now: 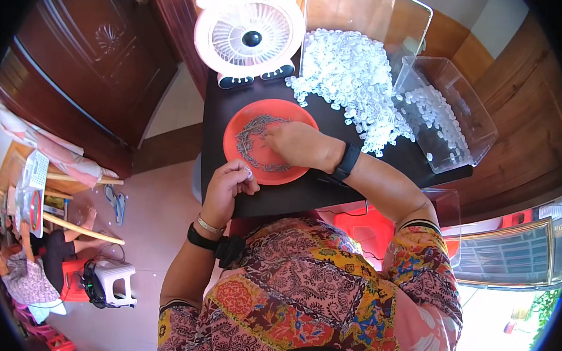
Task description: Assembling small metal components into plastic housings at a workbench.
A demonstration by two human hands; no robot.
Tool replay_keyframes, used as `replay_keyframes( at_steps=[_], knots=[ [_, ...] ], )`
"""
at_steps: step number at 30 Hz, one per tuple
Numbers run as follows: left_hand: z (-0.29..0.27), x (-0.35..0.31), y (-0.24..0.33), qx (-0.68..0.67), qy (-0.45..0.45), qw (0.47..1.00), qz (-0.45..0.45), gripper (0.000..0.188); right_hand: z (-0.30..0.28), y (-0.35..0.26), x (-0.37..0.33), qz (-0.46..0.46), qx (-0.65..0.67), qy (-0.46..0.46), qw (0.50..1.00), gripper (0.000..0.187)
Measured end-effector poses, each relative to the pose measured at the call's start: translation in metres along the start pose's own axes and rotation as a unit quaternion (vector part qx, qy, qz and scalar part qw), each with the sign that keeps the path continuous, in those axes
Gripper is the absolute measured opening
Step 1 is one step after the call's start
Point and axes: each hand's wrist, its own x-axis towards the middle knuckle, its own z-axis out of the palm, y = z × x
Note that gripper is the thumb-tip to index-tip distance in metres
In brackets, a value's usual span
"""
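Observation:
A round red plate [236, 118] near the table's left side holds many thin grey metal pieces [250, 138], like nails or screws, spread in a ring. Over the plate, my right hand [299, 143] reaches down with its fingertips drawn together among the metal pieces; whether one is between them is hidden. My left hand [232, 182] is closed by the plate's near left rim, with a small white plastic piece [249, 171] pinched between thumb and finger. Beyond the plate spreads a big heap of similar small white plastic pieces [348, 70].
A pink and white fan [252, 37] stands at the table's back left. On the right, a clear plastic bin [483, 127] holds more white pieces, and a larger clear bin [394, 15] lies behind the heap. Another person [30, 276] sits far left, near a white stool [115, 275].

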Motion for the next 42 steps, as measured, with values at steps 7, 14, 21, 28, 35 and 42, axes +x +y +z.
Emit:
replay_keyframes(
  at_steps=[7, 14, 21, 28, 35, 42],
  knots=[
    [0.007, 0.02, 0.01, 0.057, -0.027, 0.998, -0.03, 0.017, -0.024, 0.034, -0.013, 0.107, 0.186, 0.02, 0.976, 0.016],
    [0.013, 0.074, 0.013, 0.066, -0.065, 0.994, -0.061, 0.016, -0.047, 0.066, -0.022, 0.178, 0.155, 0.093, 0.967, 0.017],
    [0.032, 0.095, 0.042, 0.212, -0.114, 0.966, -0.091, 0.017, -0.027, 0.081, -0.035, 0.213, 0.111, 0.105, 0.965, 0.016],
    [0.039, 0.107, 0.054, 0.116, 0.023, 0.99, 0.077, 0.017, -0.011, 0.076, -0.027, 0.129, 0.026, 0.071, 0.989, 0.015],
    [0.041, 0.11, 0.021, 0.066, 0.085, 0.989, 0.098, 0.013, -0.001, 0.067, -0.022, 0.144, -0.041, 0.073, 0.986, 0.013],
    [0.042, 0.114, 0.019, 0.076, 0.054, 0.992, 0.087, 0.015, 0.0, 0.075, -0.017, 0.175, 0.026, 0.052, 0.983, 0.017]
  ],
)
